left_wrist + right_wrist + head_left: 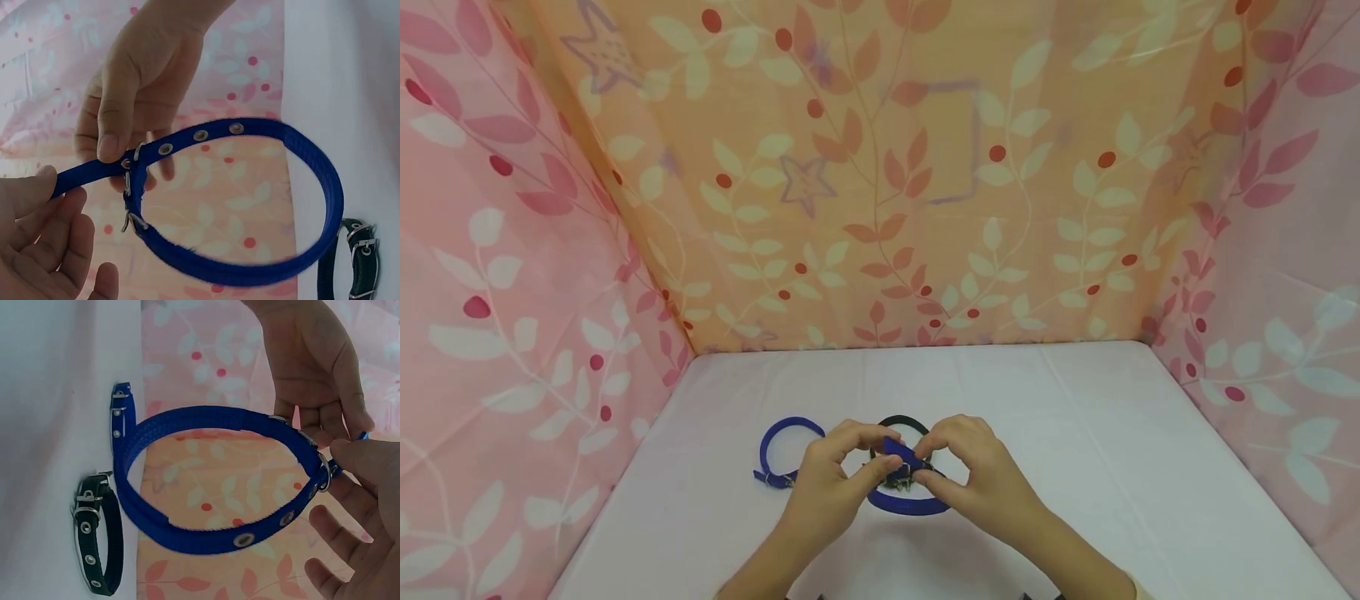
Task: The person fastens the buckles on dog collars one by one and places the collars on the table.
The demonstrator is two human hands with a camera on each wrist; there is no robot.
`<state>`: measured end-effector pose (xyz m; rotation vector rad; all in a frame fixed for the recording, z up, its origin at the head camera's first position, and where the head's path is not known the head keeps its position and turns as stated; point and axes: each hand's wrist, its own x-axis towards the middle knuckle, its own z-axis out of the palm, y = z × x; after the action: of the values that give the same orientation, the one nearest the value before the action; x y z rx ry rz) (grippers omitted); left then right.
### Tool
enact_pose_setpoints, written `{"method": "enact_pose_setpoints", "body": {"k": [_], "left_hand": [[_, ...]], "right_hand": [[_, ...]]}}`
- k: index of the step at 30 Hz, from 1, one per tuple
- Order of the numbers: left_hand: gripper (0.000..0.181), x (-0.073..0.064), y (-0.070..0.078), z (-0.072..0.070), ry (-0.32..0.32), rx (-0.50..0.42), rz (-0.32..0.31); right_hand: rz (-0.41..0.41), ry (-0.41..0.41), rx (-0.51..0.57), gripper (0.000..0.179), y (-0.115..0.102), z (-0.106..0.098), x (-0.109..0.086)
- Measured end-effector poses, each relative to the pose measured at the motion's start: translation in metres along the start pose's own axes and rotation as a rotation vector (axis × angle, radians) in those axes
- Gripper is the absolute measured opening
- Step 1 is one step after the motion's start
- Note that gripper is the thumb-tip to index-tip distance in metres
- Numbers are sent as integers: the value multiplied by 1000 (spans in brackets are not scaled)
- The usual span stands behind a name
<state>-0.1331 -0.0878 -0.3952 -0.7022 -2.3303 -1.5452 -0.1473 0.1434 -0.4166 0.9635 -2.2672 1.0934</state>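
Observation:
A blue collar (pixel 334 194) with metal eyelets and a buckle forms a loop, raised between both hands. My left hand (pixel 831 475) pinches the strap's free end (pixel 87 178) between thumb and fingers. Beside the buckle (pixel 131 222), my right hand (pixel 988 475) pinches the strap with its thumb on top. The free end passes through the buckle area toward the left hand. In the right wrist view, the D-ring (pixel 325 474) hangs by the right thumb. Part of the buckle is hidden by fingers there.
A second blue collar (pixel 766 446), buckled into a ring, lies on the white table (pixel 1045 400) left of the hands. Behind the held collar lies a dark green collar (pixel 94 540). Leaf-patterned cloth walls (pixel 880 250) enclose the table at back and sides.

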Motion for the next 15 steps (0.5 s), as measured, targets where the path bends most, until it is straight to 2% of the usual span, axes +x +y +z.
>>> {"method": "enact_pose_setpoints", "body": {"k": [2, 4, 7, 10, 13, 15], "left_hand": [[25, 0, -1, 1, -8, 1, -2], [28, 1, -2, 3, -31, 44, -44], [31, 2, -5, 5, -116, 138, -119], [29, 1, -7, 8, -178, 196, -127], [27, 0, -6, 9, -143, 156, -72], [27, 0, -4, 8, -110, 110, -57]], "right_hand": [[-40, 39, 13, 32, 0, 0, 1], [-59, 79, 40, 32, 0, 0, 1], [-59, 121, 97, 36, -1, -1, 1], [-54, 144, 149, 39, -2, 0, 0], [-56, 163, 177, 44, -4, -1, 1], [-77, 180, 177, 47, -4, -2, 2]]}}
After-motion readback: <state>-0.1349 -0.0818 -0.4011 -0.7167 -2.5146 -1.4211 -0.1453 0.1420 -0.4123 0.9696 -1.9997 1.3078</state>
